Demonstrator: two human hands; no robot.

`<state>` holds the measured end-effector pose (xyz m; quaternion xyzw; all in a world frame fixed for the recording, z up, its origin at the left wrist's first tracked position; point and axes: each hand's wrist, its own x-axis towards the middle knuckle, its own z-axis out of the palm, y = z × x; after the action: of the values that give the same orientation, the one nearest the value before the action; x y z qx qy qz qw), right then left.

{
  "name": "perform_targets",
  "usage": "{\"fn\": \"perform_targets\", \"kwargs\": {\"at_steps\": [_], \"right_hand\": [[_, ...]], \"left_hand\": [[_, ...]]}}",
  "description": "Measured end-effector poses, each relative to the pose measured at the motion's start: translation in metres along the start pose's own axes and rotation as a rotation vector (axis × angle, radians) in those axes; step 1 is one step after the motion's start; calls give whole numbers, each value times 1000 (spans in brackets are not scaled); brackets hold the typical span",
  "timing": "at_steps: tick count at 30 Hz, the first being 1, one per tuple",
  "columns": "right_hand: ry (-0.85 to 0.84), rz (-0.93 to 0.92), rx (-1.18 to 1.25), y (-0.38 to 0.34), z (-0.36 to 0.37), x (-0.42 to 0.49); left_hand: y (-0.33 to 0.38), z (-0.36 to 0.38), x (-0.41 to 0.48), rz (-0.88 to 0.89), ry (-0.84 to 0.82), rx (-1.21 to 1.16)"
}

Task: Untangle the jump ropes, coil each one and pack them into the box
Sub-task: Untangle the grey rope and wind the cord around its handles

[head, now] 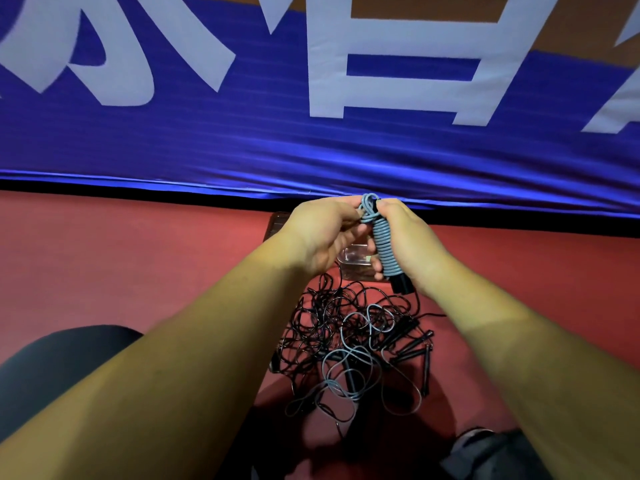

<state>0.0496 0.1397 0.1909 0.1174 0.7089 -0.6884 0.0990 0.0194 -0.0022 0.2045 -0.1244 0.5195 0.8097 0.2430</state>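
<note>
The right hand (410,244) grips a tightly wound, ribbed grey rope coil (385,247) around smooth black handles (401,286); the left hand (320,237) pinches its top loop.

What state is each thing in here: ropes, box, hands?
Grey-blue jump rope on black handles: tightly coiled, held up off the floor.
Left hand: pinches the coil's top loop.
Right hand: grips the coil.
Pile of black and grey jump ropes: tangled, lying on the red floor.
Clear plastic box: on the floor, mostly hidden behind the hands; contents unclear.
</note>
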Motion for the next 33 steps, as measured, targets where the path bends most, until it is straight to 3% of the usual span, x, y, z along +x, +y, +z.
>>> {"fn": "perform_targets", "kwargs": {"at_steps": [5, 12, 16, 19, 24, 26, 33], "right_hand": [[-44, 8, -17, 4, -1, 1], [-116, 42, -67, 8, -2, 0], [-137, 64, -117, 10, -4, 1], [-140, 8, -302, 11, -8, -2], [-103, -69, -590, 6, -11, 0], [-127, -68, -596, 8, -13, 2], [-156, -34, -475, 8, -19, 3]], "left_hand": [[-1, -4, 2, 78, 137, 66], [-5, -13, 1, 157, 151, 178], [-9, -17, 4, 312, 170, 419], [-11, -13, 1, 379, 196, 639], [1, -10, -8, 448, 115, 727], [2, -11, -10, 451, 53, 745], [-5, -12, -9, 455, 77, 756]]}}
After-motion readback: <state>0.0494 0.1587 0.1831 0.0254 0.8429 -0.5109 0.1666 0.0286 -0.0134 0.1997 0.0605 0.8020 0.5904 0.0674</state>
